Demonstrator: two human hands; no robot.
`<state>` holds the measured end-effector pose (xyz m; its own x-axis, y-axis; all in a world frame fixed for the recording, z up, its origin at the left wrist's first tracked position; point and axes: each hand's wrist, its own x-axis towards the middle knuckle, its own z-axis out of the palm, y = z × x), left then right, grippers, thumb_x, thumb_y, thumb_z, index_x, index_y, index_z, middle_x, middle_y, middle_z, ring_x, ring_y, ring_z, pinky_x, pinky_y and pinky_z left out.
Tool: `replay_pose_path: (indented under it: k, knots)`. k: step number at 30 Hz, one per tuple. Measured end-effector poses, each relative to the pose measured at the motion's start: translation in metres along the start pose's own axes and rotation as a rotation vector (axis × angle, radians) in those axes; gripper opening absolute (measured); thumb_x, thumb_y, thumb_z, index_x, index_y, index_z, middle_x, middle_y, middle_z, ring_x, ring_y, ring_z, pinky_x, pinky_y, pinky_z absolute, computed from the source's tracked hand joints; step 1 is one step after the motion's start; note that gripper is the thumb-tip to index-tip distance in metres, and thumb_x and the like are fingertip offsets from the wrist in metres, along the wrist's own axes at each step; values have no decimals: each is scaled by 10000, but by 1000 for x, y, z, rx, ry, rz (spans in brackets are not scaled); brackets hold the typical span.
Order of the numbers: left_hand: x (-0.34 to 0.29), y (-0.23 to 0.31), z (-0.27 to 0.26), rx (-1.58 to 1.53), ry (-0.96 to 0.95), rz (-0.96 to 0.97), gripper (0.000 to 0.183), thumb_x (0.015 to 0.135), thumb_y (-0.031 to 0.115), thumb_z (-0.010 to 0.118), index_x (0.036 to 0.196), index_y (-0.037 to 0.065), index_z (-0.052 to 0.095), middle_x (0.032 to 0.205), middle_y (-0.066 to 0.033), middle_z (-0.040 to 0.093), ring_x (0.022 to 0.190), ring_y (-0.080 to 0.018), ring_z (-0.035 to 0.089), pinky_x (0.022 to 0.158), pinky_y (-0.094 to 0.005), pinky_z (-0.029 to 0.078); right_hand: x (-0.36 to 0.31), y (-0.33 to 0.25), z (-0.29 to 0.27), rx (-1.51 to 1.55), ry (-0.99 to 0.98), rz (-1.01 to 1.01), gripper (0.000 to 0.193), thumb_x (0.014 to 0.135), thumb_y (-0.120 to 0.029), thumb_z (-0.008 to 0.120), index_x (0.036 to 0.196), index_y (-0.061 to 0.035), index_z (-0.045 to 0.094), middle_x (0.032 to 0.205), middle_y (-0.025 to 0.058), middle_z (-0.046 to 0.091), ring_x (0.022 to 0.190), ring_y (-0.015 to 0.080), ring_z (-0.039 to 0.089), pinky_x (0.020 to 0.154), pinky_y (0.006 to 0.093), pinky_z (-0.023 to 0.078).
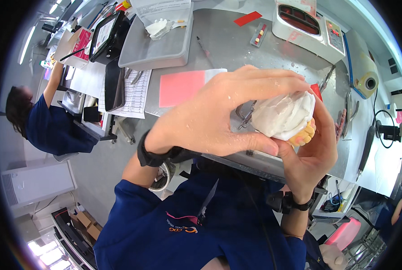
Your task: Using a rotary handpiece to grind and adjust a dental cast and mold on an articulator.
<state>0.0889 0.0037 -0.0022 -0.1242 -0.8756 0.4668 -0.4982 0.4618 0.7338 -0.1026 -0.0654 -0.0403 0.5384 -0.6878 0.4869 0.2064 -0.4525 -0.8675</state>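
Both of my hands curve round a dental cast mounted with white plaster [279, 116], raised above the bench. Yellowish model teeth [304, 135] show below the plaster on its right side. My left hand [205, 108] reaches across from the left, with its fingers over the top and its thumb along the near side. From the right, my right hand [311, 150] cups the cast, its thumb meeting the left thumb at the front. A metal frame [245, 114], which looks like part of an articulator, shows left of the plaster. Its remainder is hidden by my hands.
A pink wax sheet [181, 89] lies left of my hands. Behind stand a grey plastic tub [156, 60] holding a white cast and a white wax heater [309, 33]. Metal tools [349, 112] lie to the right. Another person [43, 112] works at the far left.
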Motion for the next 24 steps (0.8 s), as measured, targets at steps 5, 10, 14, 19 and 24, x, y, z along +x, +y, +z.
replay_pose_path:
  k: [5,10,14,19,24]
  knots:
    - [8,-5,-5,-115,-58,80,722,721,235,804,1354,52,510,1336,-175,560,1204,-379,548,993,-426,446,-6,3,4,-4,28,-19,743,703,11,825,1338,91,448,1335,198,530,1225,257,545,1055,388,433]
    - [10,-5,-8,-63,-72,107,716,712,224,800,1345,41,519,1332,-202,553,1189,-405,549,982,-430,455,-6,7,4,31,44,-39,720,701,37,807,1328,95,458,1322,195,537,1212,252,553,1041,384,446]
    - [7,-1,-10,-59,-69,54,701,708,216,798,1329,30,532,1333,-223,545,1201,-414,540,983,-434,455,-8,10,6,65,78,-31,716,701,1,819,1310,118,462,1308,220,543,1193,263,567,1031,383,453]
    - [6,1,-11,-37,-63,53,720,698,225,803,1330,17,528,1333,-238,541,1216,-415,531,992,-439,450,-7,12,8,3,95,-86,694,701,-26,822,1281,137,477,1277,250,559,1172,276,583,1028,384,454]
    - [5,1,-11,-36,-57,48,729,697,232,803,1330,3,523,1327,-246,543,1232,-412,520,1003,-444,443,-5,13,7,-33,89,-125,679,697,-17,815,1269,141,485,1267,270,563,1169,289,585,1025,394,456]
